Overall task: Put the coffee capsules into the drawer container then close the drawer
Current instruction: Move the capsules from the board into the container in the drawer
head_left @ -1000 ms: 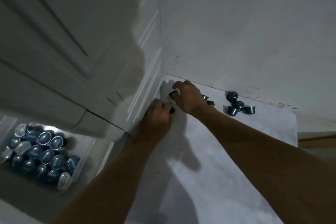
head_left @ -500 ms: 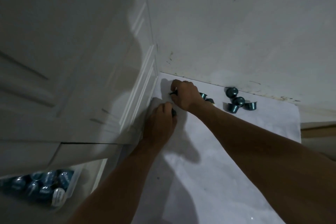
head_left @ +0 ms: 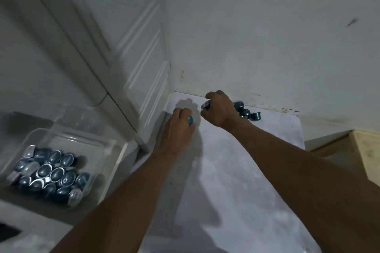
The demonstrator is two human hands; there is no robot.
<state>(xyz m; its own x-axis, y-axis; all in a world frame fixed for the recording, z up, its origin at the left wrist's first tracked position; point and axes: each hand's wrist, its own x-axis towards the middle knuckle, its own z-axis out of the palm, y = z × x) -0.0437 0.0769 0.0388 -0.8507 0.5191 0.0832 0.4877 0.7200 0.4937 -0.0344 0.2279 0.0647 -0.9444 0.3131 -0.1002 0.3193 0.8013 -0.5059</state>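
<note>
My left hand (head_left: 178, 129) is closed around a blue coffee capsule (head_left: 191, 120) that shows at its fingertips, near the far left corner of the white countertop (head_left: 236, 181). Just to the right, my right hand (head_left: 219, 109) grips another capsule (head_left: 206, 104), its foil end poking out past the fingers. A few loose blue capsules (head_left: 249, 112) lie behind my right hand against the wall. At the lower left, a clear plastic drawer container (head_left: 111, 146) stands pulled out, with several blue and silver capsules (head_left: 51, 176) piled in its near part.
A white panelled cabinet door (head_left: 127, 51) rises left of the countertop, meeting the scuffed white wall (head_left: 257, 37) at the corner. A pale wooden box edge (head_left: 368, 156) sits beyond the counter's right side.
Both hands have lifted slightly with capsules in their fingers, and the right hand has shifted right. The camera has swung so the drawer container is in full view again.
</note>
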